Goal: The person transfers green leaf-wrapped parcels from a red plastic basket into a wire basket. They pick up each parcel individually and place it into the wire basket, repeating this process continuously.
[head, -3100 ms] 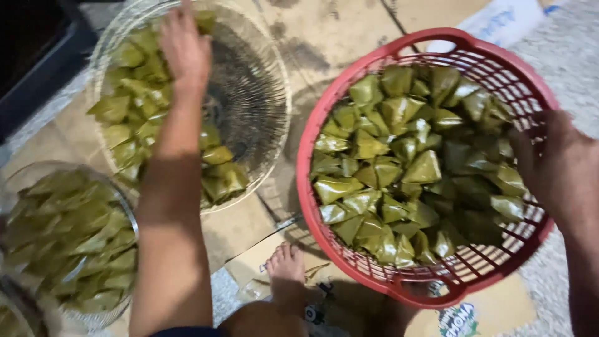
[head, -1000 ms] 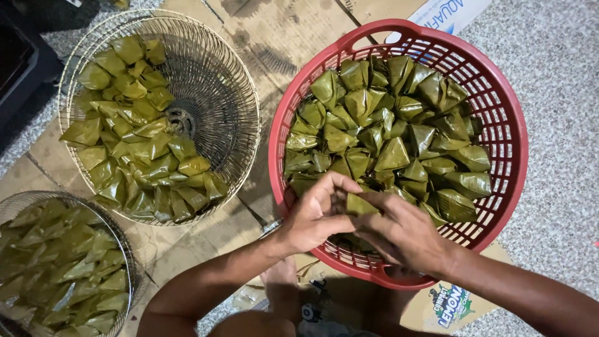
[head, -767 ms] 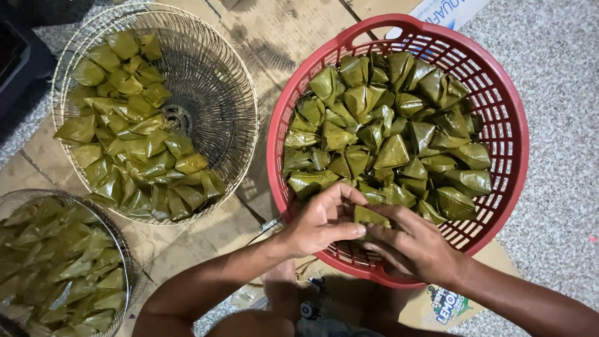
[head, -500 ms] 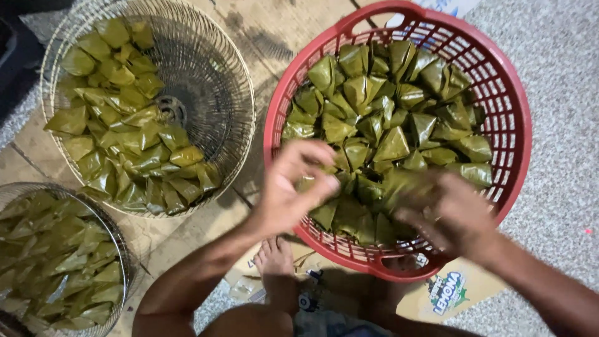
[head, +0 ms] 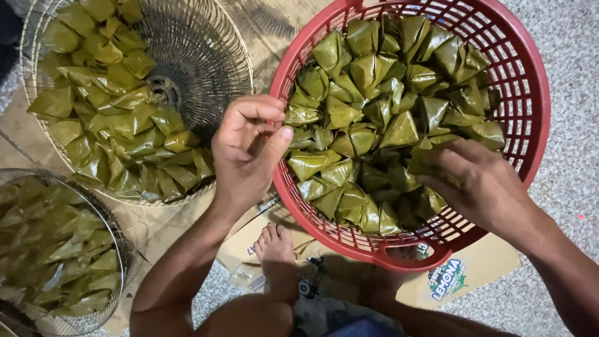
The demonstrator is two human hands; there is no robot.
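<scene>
A red plastic basket [head: 531, 93] is heaped with green leaf-wrapped parcels [head: 374, 112], folded into small pyramids. My right hand [head: 483, 187] reaches into its near right side, palm down, fingers closed over one leaf parcel [head: 429, 163]. My left hand [head: 246, 150] hovers at the basket's left rim with its fingers curled in. The thumb tip touches the rim, and I see nothing in this hand.
A round wire basket [head: 212, 56] at upper left holds more leaf parcels [head: 112, 106] along its left and near sides. A second wire basket [head: 121, 249] of parcels sits at lower left. My bare foot [head: 274, 249] rests on flattened cardboard [head: 462, 274] under the red basket.
Both hands met over the red basket's near edge, then parted. My left hand moved to the left rim. My right hand went to the parcels at the right.
</scene>
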